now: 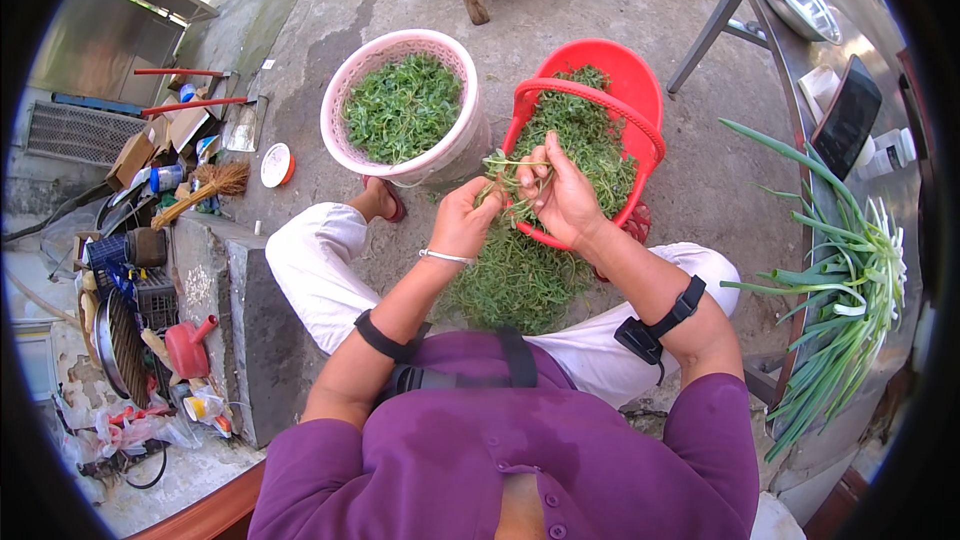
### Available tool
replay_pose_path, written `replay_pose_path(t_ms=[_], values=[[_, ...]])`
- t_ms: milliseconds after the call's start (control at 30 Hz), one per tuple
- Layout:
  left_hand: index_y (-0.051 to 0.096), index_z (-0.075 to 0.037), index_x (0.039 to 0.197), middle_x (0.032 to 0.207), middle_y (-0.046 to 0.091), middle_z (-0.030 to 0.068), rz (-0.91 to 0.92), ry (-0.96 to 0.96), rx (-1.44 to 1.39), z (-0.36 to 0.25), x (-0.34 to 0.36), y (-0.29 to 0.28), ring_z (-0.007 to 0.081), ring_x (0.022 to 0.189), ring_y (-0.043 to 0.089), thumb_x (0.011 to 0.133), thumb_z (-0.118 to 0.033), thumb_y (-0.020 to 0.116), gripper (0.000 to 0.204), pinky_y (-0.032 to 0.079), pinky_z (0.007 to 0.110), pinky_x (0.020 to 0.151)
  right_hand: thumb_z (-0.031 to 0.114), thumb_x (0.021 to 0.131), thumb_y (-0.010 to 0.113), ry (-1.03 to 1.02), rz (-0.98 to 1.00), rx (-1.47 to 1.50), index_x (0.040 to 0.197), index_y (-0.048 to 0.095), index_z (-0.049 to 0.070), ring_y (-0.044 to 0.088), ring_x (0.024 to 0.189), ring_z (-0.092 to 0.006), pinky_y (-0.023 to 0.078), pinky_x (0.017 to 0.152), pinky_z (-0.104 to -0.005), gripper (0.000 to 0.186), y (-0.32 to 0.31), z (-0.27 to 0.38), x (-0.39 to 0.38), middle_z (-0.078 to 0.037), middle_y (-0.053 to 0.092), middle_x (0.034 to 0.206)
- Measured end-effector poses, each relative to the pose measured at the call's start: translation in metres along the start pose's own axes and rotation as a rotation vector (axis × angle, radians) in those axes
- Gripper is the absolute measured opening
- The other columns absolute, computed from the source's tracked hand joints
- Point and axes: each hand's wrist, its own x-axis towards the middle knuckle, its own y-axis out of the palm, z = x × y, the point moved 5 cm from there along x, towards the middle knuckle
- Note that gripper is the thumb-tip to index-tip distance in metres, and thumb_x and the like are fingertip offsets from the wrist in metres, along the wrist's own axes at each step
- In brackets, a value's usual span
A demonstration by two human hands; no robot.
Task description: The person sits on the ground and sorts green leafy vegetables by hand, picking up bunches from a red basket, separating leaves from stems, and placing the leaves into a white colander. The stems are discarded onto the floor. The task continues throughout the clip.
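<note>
I watched from the head camera as both hands met over the lap, working a thin sprig of green leafy stems (512,178). The left hand (462,222) was closed around the lower end of that sprig, and the right hand (566,202) pinched its upper part between thumb and fingers, so the stem ran between the two just above the near rim of the red plastic basket with the hoop handle (640,90). That basket sat on the concrete ground to the right, partly filled with the same greens. To its left stood the pink perforated plastic basket (345,90), heaped with greens that looked finer and cleaner. A loose pile of greens (515,285) lay on the ground between the knees, near the hands.

I judged the step in hand to be picking over one sprig, somewhere mid-way, since all three heaps were well stocked. The next move, as I read it, called for a firm pinch at the tender part and a clean snap, keeping the two pieces apart. On the metal table (790,70) at the right lay long green spring onions (850,310), untouched.
</note>
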Motion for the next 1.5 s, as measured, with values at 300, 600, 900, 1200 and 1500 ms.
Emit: replay_pose_path(t_ms=[300, 600, 900, 1200, 1500], values=[[0.056, -0.01, 0.083, 0.071, 0.049, -0.0094, -0.146, -0.301, -0.459, 0.024, -0.006, -0.023, 0.0005, 0.06, 0.038, 0.095, -0.025, 0.061, 0.02, 0.032, 0.019, 0.052, 0.045, 0.101, 0.042, -0.058, -0.15, 0.21, 0.083, 0.05, 0.012, 0.056, 0.076, -0.013, 0.048, 0.064, -0.0235, 0.039, -0.017, 0.012, -0.001, -0.005, 0.059, 0.087], [0.07, -0.003, 0.106, 0.088, 0.066, -0.0031, 0.114, -0.155, -0.385, -0.006, -0.008, 0.011, 0.0007, 0.074, 0.052, 0.092, -0.016, 0.065, 0.02, 0.041, 0.018, 0.065, 0.04, 0.101, 0.045, -0.071, -0.239, 0.193, 0.087, 0.052, 0.01, 0.06, 0.078, -0.0152, 0.053, 0.071, -0.0258, 0.033, -0.029, 0.003, 0.002, -0.009, 0.062, 0.095], [0.061, -0.012, 0.095, 0.071, 0.045, -0.0067, -0.127, -0.53, -0.641, 0.055, -0.006, 0.002, 0.0037, 0.056, 0.04, 0.096, -0.027, 0.058, 0.015, 0.028, 0.019, 0.044, 0.043, 0.103, 0.04, -0.12, -0.002, -0.125, 0.094, 0.054, 0.008, 0.061, 0.077, -0.0131, 0.05, 0.067, -0.0263, 0.039, -0.001, 0.001, -0.008, -0.007, 0.064, 0.089], [0.055, -0.013, 0.088, 0.07, 0.046, -0.0044, -0.515, -0.211, -0.369, 0.055, 0.033, -0.11, 0.0046, 0.059, 0.042, 0.1, -0.037, 0.051, 0.027, 0.032, 0.021, 0.045, 0.025, 0.09, 0.062, 0.1, 0.636, -1.242, 0.134, 0.044, -0.005, 0.059, 0.113, -0.0286, 0.052, 0.089, -0.0397, 0.057, 0.024, -0.052, -0.045, -0.018, 0.036, 0.146], [0.051, -0.001, 0.124, 0.123, 0.051, 0.0161, -0.696, 0.339, 1.029, 0.001, 0.099, -0.139, 0.0286, 0.115, 0.05, 0.088, -0.022, 0.068, 0.045, 0.041, 0.038, 0.097, 0.034, 0.083, 0.067, 0.633, 0.959, -2.066, 0.12, 0.061, 0.005, 0.062, 0.102, -0.0363, 0.05, 0.087, -0.0466, 0.047, -0.033, -0.085, -0.068, -0.016, 0.064, 0.111]])
